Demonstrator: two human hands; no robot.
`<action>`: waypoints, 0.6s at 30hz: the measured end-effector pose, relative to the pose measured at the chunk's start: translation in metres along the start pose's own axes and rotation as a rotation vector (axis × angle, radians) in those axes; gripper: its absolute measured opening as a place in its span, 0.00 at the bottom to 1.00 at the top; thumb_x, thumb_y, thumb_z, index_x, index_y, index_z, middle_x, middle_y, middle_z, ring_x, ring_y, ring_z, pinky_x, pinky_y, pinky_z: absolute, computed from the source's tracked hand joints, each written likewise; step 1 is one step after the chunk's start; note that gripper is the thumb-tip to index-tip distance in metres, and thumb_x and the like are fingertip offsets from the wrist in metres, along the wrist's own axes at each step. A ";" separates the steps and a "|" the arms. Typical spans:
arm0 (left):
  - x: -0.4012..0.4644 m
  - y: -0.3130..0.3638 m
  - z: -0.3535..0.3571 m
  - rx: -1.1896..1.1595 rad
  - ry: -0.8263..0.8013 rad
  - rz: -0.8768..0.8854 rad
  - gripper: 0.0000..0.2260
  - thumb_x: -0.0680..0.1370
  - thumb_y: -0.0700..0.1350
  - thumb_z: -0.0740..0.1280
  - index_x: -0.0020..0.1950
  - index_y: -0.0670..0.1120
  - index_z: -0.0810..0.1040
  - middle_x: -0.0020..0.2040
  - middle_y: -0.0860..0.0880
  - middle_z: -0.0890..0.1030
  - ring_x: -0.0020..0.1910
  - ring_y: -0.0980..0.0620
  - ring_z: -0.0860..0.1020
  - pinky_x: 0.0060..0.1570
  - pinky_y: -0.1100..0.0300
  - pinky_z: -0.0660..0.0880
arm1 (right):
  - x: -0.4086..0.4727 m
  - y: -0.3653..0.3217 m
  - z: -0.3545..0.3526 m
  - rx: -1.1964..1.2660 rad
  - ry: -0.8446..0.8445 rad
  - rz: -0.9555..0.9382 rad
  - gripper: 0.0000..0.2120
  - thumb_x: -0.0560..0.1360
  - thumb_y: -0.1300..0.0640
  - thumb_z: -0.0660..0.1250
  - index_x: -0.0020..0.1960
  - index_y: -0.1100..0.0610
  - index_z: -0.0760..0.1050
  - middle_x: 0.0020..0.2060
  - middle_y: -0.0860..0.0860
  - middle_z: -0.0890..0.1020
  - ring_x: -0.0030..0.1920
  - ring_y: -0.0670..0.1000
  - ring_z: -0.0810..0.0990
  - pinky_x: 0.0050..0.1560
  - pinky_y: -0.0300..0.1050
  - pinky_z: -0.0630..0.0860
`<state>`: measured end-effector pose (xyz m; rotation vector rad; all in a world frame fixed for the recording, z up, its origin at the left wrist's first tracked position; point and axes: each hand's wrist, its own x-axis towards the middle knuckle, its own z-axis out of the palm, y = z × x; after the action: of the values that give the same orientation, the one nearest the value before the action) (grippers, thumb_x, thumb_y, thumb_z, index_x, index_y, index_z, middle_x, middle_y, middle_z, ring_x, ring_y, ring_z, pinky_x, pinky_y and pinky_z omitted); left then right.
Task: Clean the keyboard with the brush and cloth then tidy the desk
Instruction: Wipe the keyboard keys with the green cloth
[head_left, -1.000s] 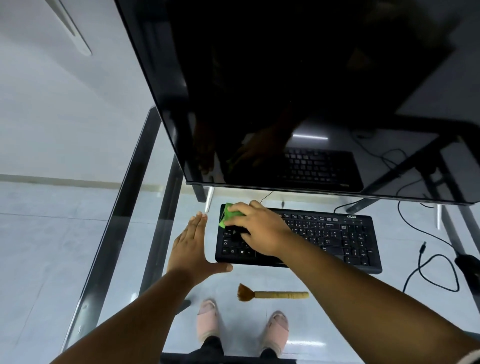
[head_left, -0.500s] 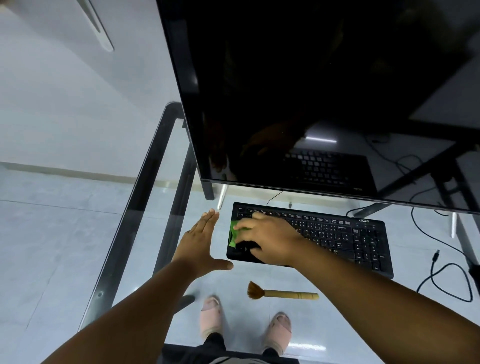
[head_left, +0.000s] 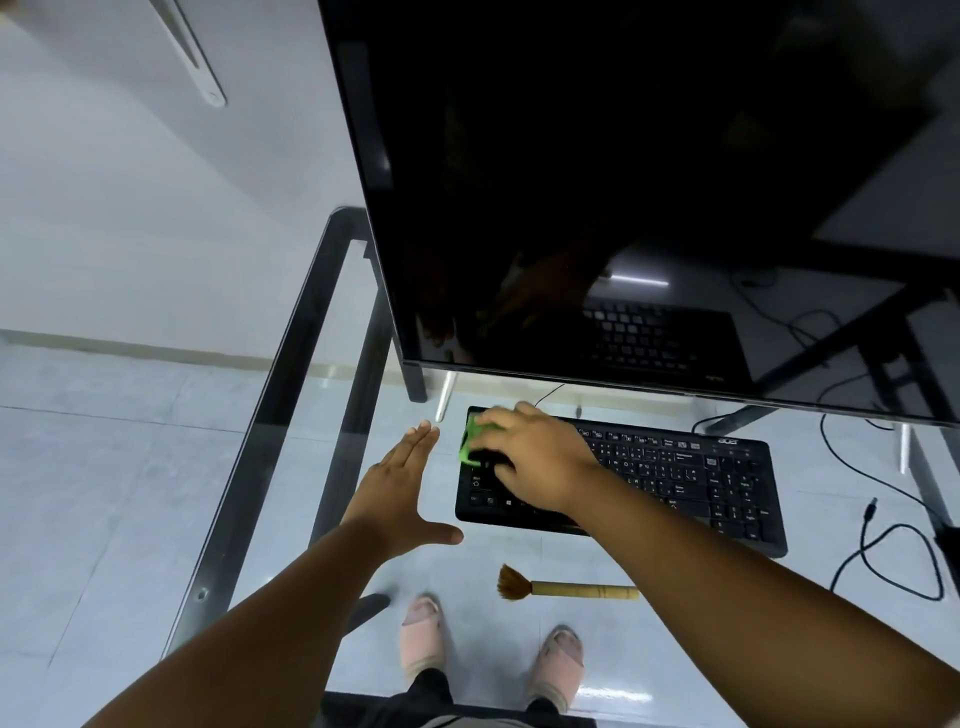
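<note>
**Wiping the left end of the keyboard with the cloth**

The fingers of the right hand (head_left: 530, 457) are curled down over a small bright green cloth (head_left: 470, 439), which is pressed onto the keys at the far left corner of the flat black plastic keyboard (head_left: 675, 473); only a fold of cloth shows past the fingertips. The left hand (head_left: 397, 483) is spread flat and empty on the clear glass desk top (head_left: 311, 395), just beside the keyboard's left edge, thumb stretched toward its near left corner.

The wipe is best made with light, even pressure, row by row toward the right edge, the cloth kept bunched under the fingertips so that key gaps are reached. The keyboard would be steadied better if the left hand were laid against its edge.

The short brush with brown bristles and a pale wooden handle (head_left: 566, 590) lies near the desk's near edge, in front of the keyboard, untouched. The large dark monitor (head_left: 623, 182) stands behind.
</note>
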<state>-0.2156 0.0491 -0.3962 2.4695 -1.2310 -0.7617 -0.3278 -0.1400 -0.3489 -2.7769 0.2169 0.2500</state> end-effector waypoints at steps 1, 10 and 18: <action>0.000 0.000 0.000 0.000 -0.001 0.001 0.56 0.64 0.66 0.75 0.79 0.53 0.42 0.79 0.57 0.44 0.78 0.56 0.45 0.75 0.54 0.52 | 0.004 0.001 0.000 0.021 0.037 0.058 0.21 0.75 0.55 0.63 0.65 0.40 0.73 0.68 0.39 0.69 0.62 0.50 0.69 0.48 0.44 0.73; -0.001 0.010 0.002 0.032 0.047 -0.036 0.56 0.64 0.70 0.70 0.79 0.50 0.41 0.79 0.55 0.43 0.78 0.55 0.44 0.74 0.55 0.51 | -0.018 0.015 0.014 0.118 0.262 0.514 0.18 0.77 0.51 0.61 0.67 0.43 0.72 0.64 0.41 0.70 0.56 0.50 0.73 0.47 0.46 0.79; 0.008 0.037 0.009 0.036 0.148 -0.061 0.56 0.63 0.74 0.66 0.79 0.48 0.44 0.80 0.50 0.47 0.78 0.51 0.46 0.75 0.50 0.50 | -0.061 0.062 0.011 0.146 0.324 0.751 0.18 0.78 0.52 0.61 0.68 0.48 0.71 0.66 0.46 0.70 0.60 0.54 0.72 0.51 0.48 0.78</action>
<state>-0.2414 0.0207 -0.3891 2.5512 -1.1304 -0.5650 -0.4004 -0.1860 -0.3672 -2.4523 1.2984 -0.0458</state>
